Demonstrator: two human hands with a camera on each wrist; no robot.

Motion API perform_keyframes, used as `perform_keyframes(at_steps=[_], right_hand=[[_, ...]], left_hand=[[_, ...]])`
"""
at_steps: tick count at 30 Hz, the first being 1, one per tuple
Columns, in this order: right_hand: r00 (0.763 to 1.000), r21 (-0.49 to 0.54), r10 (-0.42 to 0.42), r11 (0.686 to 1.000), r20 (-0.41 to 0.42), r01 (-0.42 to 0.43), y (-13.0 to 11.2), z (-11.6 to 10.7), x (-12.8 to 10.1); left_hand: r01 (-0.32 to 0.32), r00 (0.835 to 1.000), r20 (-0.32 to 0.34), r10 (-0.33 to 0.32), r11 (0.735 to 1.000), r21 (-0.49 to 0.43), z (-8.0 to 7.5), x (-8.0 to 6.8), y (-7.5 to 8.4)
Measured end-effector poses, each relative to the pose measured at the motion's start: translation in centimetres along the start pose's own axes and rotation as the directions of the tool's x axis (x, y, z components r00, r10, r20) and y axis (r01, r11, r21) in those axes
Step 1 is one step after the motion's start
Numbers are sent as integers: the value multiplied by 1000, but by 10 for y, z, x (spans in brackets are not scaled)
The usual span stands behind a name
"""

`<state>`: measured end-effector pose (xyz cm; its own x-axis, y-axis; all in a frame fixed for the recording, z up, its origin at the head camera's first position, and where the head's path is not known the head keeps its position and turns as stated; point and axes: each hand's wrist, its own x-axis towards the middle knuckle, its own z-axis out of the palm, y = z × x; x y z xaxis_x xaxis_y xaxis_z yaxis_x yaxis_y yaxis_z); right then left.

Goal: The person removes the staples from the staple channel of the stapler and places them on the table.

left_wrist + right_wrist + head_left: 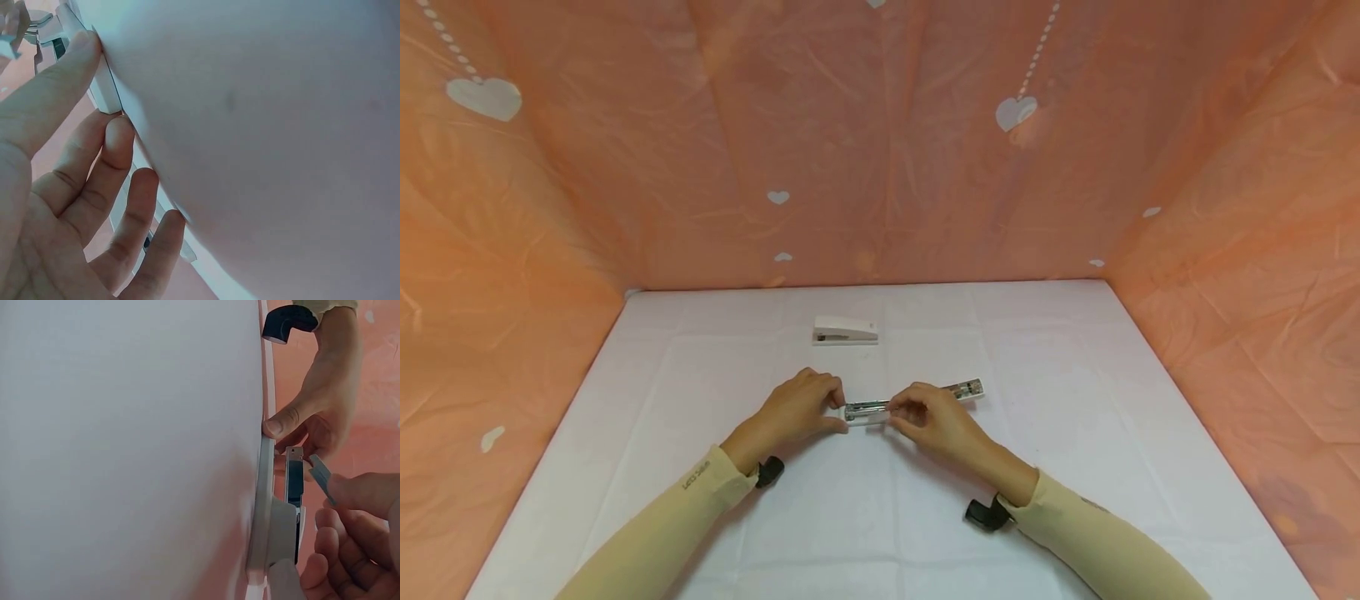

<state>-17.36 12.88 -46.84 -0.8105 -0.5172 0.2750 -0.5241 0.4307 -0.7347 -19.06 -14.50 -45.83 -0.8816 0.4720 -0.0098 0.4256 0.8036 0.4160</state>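
Observation:
An opened stapler (867, 408) lies on the white table, its lid swung back to the right. My left hand (805, 404) pinches the left end of its base (107, 90) between thumb and fingers; the other fingers extend along the tabletop. Just above the stapler, my right hand (936, 421) pinches a short strip of staples (320, 478) between thumb and fingertips. In the right wrist view the strip is tilted beside the metal magazine (294, 478), apart from it. Part of the stapler's middle is hidden behind my right hand in the head view.
A second white stapler (846, 331), closed, stands farther back on the table (1037, 350). Orange sheeting (880, 167) with pale hearts hangs behind and along both sides. Black wrist cameras (987, 515) sit at both cuffs.

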Motion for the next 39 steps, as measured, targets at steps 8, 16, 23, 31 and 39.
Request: perform_keyframes(at_steps=[8,16,23,31,39], right_hand=[[998,-15,46,999,32,-45,2,-1,-15],[991,0,93,996,93,-93,4,-3,-24],[981,-16,123,992,149,-122,5,-7,-27],[966,-46,158,987,204,-151,8,-9,-26],[964,-84,158,986,216,-143,9,-9,-25]], left_hand=[[14,1000,13,-15,999,32,0,1,2],[25,999,22,-25,999,25,-1,0,2],[25,999,21,-26,999,31,-2,1,3],[24,999,20,-24,999,24,-2,1,4],[26,1000,16,-26,1000,7,-2,0,3]])
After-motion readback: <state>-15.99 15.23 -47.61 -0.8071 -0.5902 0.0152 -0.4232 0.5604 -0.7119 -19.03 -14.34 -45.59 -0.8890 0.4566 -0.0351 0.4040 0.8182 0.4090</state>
